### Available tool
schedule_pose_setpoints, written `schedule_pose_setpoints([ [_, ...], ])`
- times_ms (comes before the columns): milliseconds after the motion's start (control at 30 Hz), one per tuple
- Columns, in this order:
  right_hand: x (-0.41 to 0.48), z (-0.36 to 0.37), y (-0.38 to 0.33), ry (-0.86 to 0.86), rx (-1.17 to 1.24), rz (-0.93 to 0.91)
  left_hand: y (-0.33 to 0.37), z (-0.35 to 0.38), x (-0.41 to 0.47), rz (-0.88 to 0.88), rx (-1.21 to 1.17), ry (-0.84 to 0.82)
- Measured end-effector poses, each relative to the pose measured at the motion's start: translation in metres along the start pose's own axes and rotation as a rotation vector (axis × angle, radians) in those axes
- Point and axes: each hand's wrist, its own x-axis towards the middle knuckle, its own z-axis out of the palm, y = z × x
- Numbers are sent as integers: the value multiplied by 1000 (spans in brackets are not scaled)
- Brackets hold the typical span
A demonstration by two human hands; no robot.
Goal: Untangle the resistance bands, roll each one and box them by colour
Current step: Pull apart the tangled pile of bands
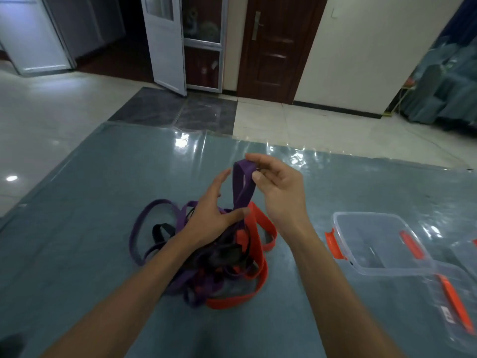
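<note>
A tangle of purple, red and black resistance bands [206, 267] lies on the blue-grey mat in front of me. My right hand [277, 192] pinches the top of a purple band loop [242, 182] and holds it raised above the pile. My left hand [214, 215] reaches over the pile with fingers spread, its thumb against the lower part of the same purple loop. A red band [258, 254] curves along the right side of the heap, and a black band [161, 232] shows at its left.
A clear plastic box [374, 241] with orange clips stands to the right on the mat [77, 228]. A second clear box [454, 306] with orange clips lies beyond it at the right edge. Tiled floor and doors lie behind.
</note>
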Motion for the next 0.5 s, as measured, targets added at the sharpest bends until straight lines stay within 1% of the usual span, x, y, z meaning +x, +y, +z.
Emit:
schedule_pose_setpoints([
  [67,-2,-5,1,-3,5,-1,6,10,9,49,-2,-46],
  [133,-4,-11,5,26,19,-2,0,24,11,33,-5,-106],
  [267,-2,-35,13,124,97,-13,-37,51,-12,-95,-127,-160],
  [333,-2,-46,21,163,107,8,-55,55,-26,-179,-135,-181],
  [433,-8,-57,41,208,109,78,-72,43,-32,-283,-5,-156],
  [500,-15,-60,57,232,95,143,-76,29,-28,-262,139,-101],
])
